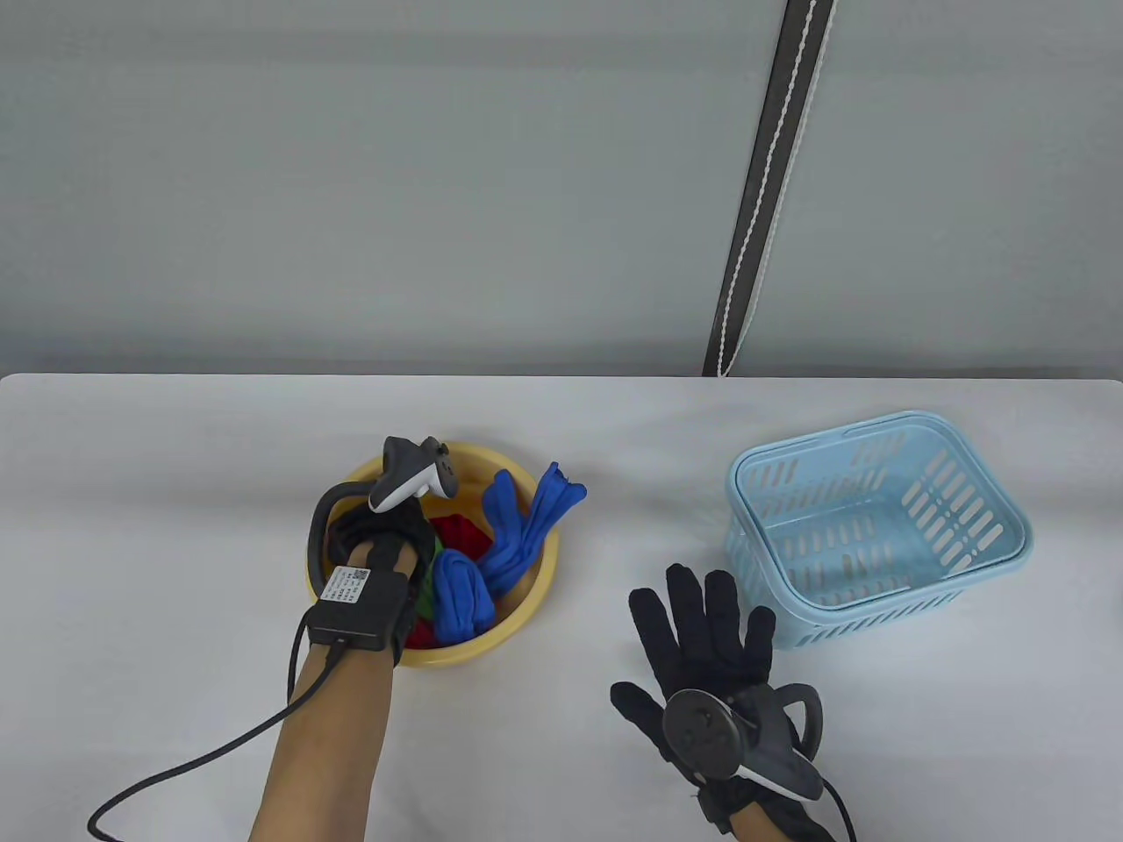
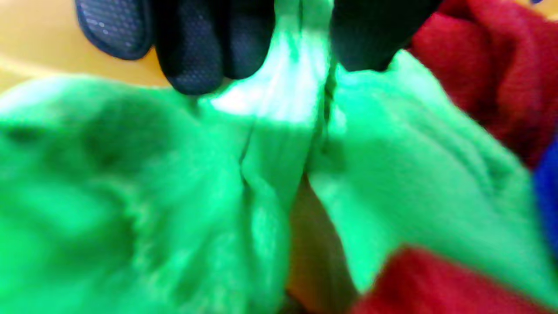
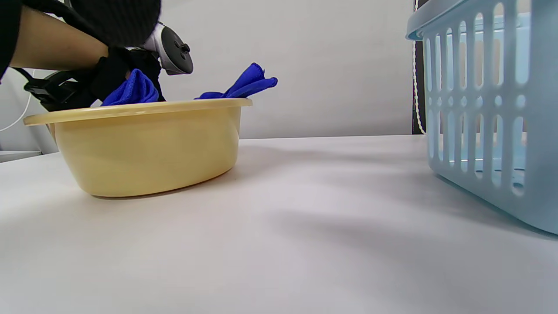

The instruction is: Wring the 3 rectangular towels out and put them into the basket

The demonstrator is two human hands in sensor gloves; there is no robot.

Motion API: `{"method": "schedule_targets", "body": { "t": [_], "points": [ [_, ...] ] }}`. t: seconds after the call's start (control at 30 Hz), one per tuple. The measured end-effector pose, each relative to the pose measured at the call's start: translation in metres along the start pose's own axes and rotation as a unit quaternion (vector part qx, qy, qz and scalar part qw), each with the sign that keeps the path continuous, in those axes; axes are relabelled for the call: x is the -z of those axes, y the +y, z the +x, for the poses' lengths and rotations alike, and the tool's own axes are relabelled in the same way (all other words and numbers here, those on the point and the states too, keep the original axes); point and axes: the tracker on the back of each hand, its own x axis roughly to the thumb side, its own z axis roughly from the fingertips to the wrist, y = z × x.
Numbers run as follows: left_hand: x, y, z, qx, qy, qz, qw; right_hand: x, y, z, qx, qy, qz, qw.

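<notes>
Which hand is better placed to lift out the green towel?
Left. The left hand is already in the basin, its fingers pinching the green towel. The right hand lies flat on the table.

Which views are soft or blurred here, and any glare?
Left wrist view: heavily blurred close-up, green towel fills it, a bright washed-out patch by the left hand's fingertips. Table view: sharp, even light, no glare. Right wrist view: sharp on the yellow basin; soft shadows on the table.
</notes>
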Motion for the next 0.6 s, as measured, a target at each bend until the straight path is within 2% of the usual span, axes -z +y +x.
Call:
{"method": "schedule_targets", "body": {
  "t": [0.17,0.3,0.47,0.6],
  "points": [
    [0.001,0.003,0.003,0.035,0.026,0.062,0.997,0.0,0.0,0.0,-0.002,0.001,0.005,1.0],
    [-0.006,0.008,-0.006,0.003,0.022,0.097,0.995,0.0,0.0,0.0,0.001,0.0,0.004,1.0],
    [-0.037,0.026,-0.023,-0.013,0.015,0.141,0.99,0.001,0.0,0.001,0.005,-0.002,0.007,1.0],
    [-0.076,0.046,-0.045,-0.054,0.009,0.198,0.979,0.0,-0.001,0.003,0.011,-0.006,0.003,1.0]
  ]
}}
